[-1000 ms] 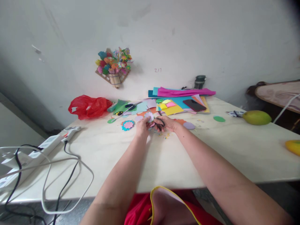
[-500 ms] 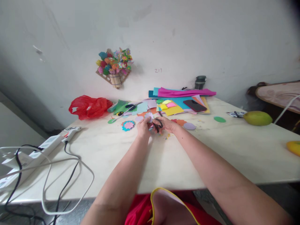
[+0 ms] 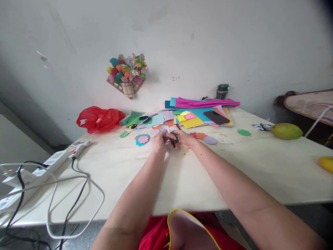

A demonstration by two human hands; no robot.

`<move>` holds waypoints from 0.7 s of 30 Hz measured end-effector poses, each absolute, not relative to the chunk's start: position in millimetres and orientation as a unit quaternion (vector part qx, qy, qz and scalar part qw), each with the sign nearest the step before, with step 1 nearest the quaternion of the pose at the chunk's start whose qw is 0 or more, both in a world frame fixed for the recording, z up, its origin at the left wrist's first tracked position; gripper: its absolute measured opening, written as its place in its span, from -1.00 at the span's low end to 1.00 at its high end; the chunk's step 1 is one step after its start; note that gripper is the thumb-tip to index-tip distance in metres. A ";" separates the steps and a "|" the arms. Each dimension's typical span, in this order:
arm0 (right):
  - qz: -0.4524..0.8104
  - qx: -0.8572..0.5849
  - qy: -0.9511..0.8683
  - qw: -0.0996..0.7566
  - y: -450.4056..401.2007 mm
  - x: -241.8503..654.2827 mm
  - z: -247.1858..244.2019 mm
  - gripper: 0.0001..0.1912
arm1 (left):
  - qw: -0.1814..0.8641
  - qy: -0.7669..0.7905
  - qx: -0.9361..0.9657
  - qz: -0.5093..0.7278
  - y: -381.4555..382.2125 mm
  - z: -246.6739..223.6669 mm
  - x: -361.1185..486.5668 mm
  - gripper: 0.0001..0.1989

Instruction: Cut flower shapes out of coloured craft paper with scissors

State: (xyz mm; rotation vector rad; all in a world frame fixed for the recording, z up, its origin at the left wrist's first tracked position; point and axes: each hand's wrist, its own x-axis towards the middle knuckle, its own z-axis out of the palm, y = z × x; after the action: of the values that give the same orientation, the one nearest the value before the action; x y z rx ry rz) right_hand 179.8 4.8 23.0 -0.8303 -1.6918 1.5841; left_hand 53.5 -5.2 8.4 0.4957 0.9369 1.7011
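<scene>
My left hand [image 3: 159,141] pinches a small pale purple paper piece [image 3: 164,128] with a scalloped edge, above the middle of the table. My right hand [image 3: 182,138] is closed on black-handled scissors [image 3: 174,138], right beside the paper; the blades are mostly hidden between the hands. To the left lies a layered blue and pink paper flower [image 3: 142,139]. Right of my right hand are an orange scalloped piece [image 3: 201,136] and a light purple oval [image 3: 210,140]. Tiny paper scraps [image 3: 186,151] lie just below the hands.
Coloured sheets [image 3: 194,122] and a phone [image 3: 216,117] lie at the back. A red plastic bag [image 3: 99,118] sits back left. A power strip [image 3: 56,158] with looping cables is at left. A green-yellow fruit [image 3: 286,131] rests at right.
Both hands have shifted very slightly, and the scissor handles have turned a little in my right hand. The things lying on the table have stayed put.
</scene>
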 end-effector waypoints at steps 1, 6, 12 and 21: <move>0.606 -0.321 -0.646 0.334 3.9 179.1 23.8 -0.68 | 0.539 0.397 0.210 0.712 -4.1 7.4 52.6 -0.88; 0.606 -0.331 -0.639 0.338 -1.1 176.2 28.3 -0.68 | 0.523 0.418 0.246 0.701 1.4 1.7 48.1 -0.86; 0.605 -0.340 -0.634 0.342 -4.1 174.4 30.5 -0.68 | 0.520 0.418 0.247 0.702 1.7 1.3 48.5 -0.87; 0.609 -0.346 -0.624 0.347 -3.2 173.4 30.3 -0.68 | 0.516 0.419 0.229 0.712 -6.1 9.8 52.6 -0.84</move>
State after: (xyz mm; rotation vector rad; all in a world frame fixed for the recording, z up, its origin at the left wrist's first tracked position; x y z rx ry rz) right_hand 173.4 -3.2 30.3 -0.8975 -1.6171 1.5792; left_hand 52.6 -6.1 9.8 0.5497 1.0054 1.7091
